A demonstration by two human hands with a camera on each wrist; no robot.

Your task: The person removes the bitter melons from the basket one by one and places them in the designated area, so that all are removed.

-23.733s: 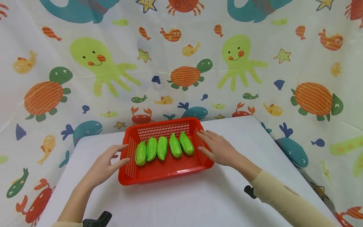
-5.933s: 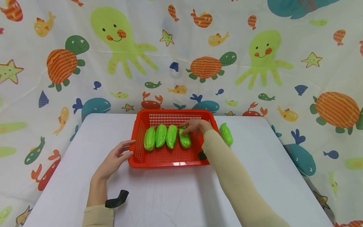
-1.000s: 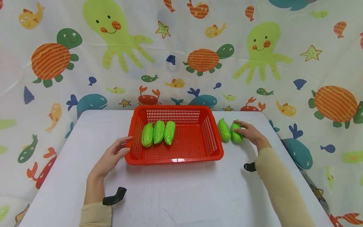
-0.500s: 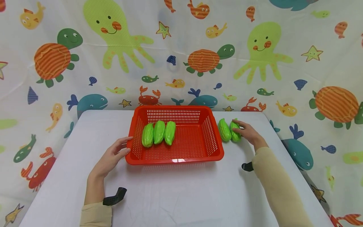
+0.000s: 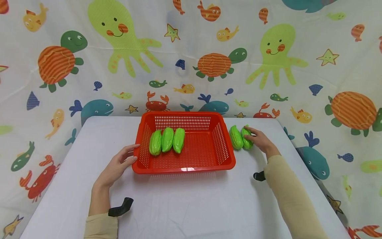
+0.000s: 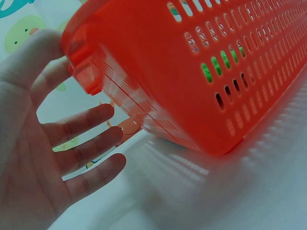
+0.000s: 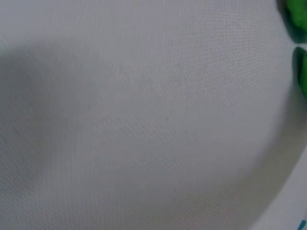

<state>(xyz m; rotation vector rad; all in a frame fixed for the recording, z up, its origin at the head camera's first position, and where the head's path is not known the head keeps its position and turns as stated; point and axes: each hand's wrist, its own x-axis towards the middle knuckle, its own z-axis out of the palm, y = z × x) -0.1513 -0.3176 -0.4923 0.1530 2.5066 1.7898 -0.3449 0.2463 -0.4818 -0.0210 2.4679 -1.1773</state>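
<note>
In the head view, my right hand (image 5: 258, 139) grips a bright green, ridged gourd (image 5: 246, 138), with the fingers over its far end and the thumb on its near side. This gourd lies on the table beside a second green gourd (image 5: 236, 137), right of the red basket (image 5: 183, 170). Three more gourds lie side by side in the basket's left half, the middle gourd (image 5: 167, 139) among them. My left hand (image 5: 117, 164) rests against the basket's left end. Seen from the left wrist, its fingers (image 6: 93, 179) are spread and loosely extended near the rim.
A white-covered table (image 5: 179, 205) carries everything. Behind it hangs a curtain (image 5: 191, 43) printed with sea animals. The right wrist view shows mostly white cloth (image 7: 153, 120), with green gourd edges (image 7: 300, 13) at the right border and no hand.
Two gourds have left the basket for the table on its right. Over the last second my right hand slid the outer gourd slightly left, towards the other. The left hand stays put.
</note>
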